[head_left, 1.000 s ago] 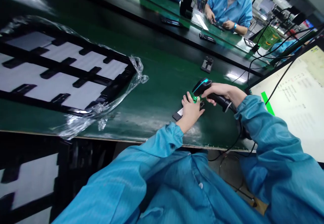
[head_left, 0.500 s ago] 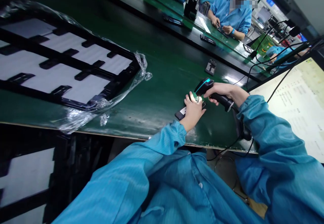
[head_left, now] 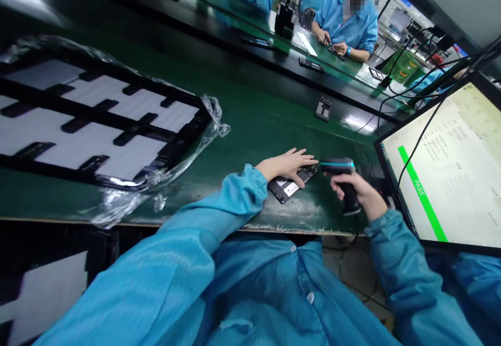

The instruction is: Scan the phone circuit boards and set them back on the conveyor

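My left hand [head_left: 288, 166] lies over an opened phone [head_left: 282, 189] on the green bench, fingers stretched out towards the right and the thumb against the phone's edge. The phone's inside faces up, with a white label area and dark parts showing; its far part is partly under the hand. In my right hand [head_left: 354, 188] is a black barcode scanner [head_left: 337, 165] with a blue-green stripe, gripped by its handle. The scanner's head points left, close to the phone's right end and the left fingertips.
A black tray [head_left: 113, 119] with pale sheets and torn plastic wrap [head_left: 215, 119] lies to the left. Another opened phone [head_left: 323, 109] rests further back. On the right stands a monitor [head_left: 442, 168] with a green PASS bar. Cables cross there. Co-workers sit across the line.
The scanner has swung lower and right, away from the phone. My left hand has shifted and its fingers have straightened, showing more of the phone. A green PASS bar now shows on the monitor.
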Tool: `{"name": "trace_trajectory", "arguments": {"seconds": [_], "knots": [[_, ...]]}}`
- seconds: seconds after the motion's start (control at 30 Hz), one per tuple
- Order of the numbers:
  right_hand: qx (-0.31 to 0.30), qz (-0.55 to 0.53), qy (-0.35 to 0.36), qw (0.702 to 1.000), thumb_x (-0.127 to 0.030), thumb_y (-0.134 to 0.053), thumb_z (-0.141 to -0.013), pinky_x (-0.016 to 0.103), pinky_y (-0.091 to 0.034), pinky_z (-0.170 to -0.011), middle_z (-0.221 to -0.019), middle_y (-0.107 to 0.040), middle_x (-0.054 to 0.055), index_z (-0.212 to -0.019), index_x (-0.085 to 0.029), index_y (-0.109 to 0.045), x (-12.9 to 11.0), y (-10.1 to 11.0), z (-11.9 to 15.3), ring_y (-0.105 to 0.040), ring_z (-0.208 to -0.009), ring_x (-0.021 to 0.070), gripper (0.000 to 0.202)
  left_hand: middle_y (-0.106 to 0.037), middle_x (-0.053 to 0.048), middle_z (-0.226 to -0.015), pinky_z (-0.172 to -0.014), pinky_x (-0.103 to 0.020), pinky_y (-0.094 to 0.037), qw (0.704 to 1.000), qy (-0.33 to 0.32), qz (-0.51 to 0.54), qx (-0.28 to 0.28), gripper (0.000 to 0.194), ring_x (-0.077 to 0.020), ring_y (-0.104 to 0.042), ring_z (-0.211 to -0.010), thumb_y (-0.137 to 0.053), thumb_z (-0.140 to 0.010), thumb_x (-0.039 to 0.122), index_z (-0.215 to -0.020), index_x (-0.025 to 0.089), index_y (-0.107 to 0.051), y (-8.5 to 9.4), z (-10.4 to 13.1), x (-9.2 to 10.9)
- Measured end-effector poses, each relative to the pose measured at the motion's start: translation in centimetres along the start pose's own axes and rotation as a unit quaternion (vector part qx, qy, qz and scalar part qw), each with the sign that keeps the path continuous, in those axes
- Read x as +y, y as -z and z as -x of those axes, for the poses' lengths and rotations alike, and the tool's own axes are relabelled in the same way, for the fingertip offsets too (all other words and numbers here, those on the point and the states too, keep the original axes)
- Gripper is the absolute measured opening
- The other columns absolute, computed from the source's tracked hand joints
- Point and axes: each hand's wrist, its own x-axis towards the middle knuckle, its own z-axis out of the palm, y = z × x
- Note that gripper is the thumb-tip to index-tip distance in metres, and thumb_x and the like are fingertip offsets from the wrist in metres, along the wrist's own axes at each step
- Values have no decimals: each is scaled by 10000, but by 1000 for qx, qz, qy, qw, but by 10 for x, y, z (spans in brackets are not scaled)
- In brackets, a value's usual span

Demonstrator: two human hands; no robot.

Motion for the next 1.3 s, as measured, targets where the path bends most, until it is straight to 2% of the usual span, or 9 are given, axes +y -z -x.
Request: {"name": "trace_trajectory", "arguments": {"seconds": [0.1,0.2,0.43,0.5,0.63,0.8,0.97,1.13,1.3], "knots": [[13,-94,25,995,-319,-691,-785,218,-474,-417,-656,-627,-11,-1093,-120,-620,56,0,21,-509,-412,91,374,-476,-89,-1467,-1172,-460,-204,998,-16,-12,66,644,-273,-347,-1407,-579,-876,525,-1458,296,-424,-7,-6,-1],[12,-148,42,988,-311,-691,-791,219,-462,-417,-669,-627,-7,-1077,-131,-637,81,-11,21,-514,-412,92,342,-554,-105,-1356,-1136,-432,-273,992,14,-30,123,473,-244,-449,-1307,-486,-949,452,-1378,256,-527,-15,-9,8],[-19,-215,61,975,-329,-689,-754,221,-477,-420,-642,-640,-4,-1021,-141,-659,77,-14,-23,-512,-416,101,328,-408,-115,-1512,-1181,-500,-237,997,-12,46,61,931,-316,-311,-1428,-771,-704,541,-1500,298,-354,-10,2,-1],[-25,-221,61,973,-342,-684,-738,232,-508,-453,-631,-636,-7,-1019,-141,-655,80,-11,-31,-517,-429,103,347,-458,-104,-1461,-1165,-481,-276,997,-13,39,62,881,-301,-372,-1377,-774,-711,512,-1479,314,-392,-10,-1,-1],[-41,-232,50,971,-325,-697,-674,292,-563,-518,-615,-655,24,-967,-111,-658,87,-9,-40,-554,-461,128,366,-562,-72,-1304,-1102,-440,-355,993,37,-9,109,439,-238,-478,-1241,-545,-916,339,-1354,316,-541,-20,-12,3],[-41,-259,59,963,-294,-698,-631,321,-569,-530,-621,-679,47,-938,-98,-667,89,-9,-43,-594,-473,153,366,-603,-56,-1182,-1020,-393,-420,988,67,-54,127,346,-217,-540,-1123,-480,-923,220,-1252,264,-576,-24,-21,6],[-15,-277,97,956,-273,-714,-622,281,-554,-630,-668,-716,80,-837,-98,-689,90,-22,-45,-678,-594,181,279,-583,-142,-1209,-966,-421,-446,943,210,-163,199,206,-282,-549,-1138,-485,-907,224,-1057,155,-608,-34,-14,44],[28,-304,141,942,-247,-741,-611,310,-562,-717,-793,-738,77,-807,-127,-708,89,-40,-48,-699,-731,199,232,-617,-171,-1068,-796,-430,-468,900,319,-230,186,330,-325,-592,-1003,-344,-951,211,-1177,102,-558,-52,-9,90],[66,-330,158,928,-222,-712,-590,342,-576,-750,-817,-740,67,-822,-140,-721,90,-46,-47,-693,-772,205,246,-622,-194,-1090,-790,-412,-479,917,346,-118,160,442,-321,-623,-994,-398,-938,209,-1354,61,-385,-53,-20,84]]}}
